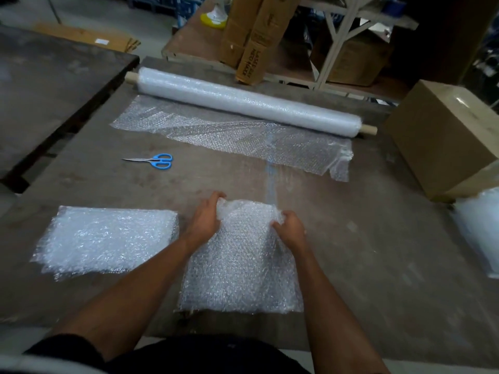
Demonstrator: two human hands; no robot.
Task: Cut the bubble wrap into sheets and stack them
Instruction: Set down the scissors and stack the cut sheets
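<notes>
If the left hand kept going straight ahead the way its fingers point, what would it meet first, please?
Probably bare table first, then the unrolled bubble wrap before the roll. The left hand grips the cut sheet; the scissors lie off-line, leftward.

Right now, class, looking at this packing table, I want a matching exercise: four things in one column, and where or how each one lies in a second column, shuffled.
Things:
1. scissors
2. roll of bubble wrap
3. stack of cut sheets
4. sheet in front of the person

Places or states:
A. gripped at its far edge by the left hand and right hand
B. lying shut, touched by neither hand
C. at the far side, partly unrolled
D. near left of the table

Pairs: 1-B, 2-C, 3-D, 4-A
</notes>
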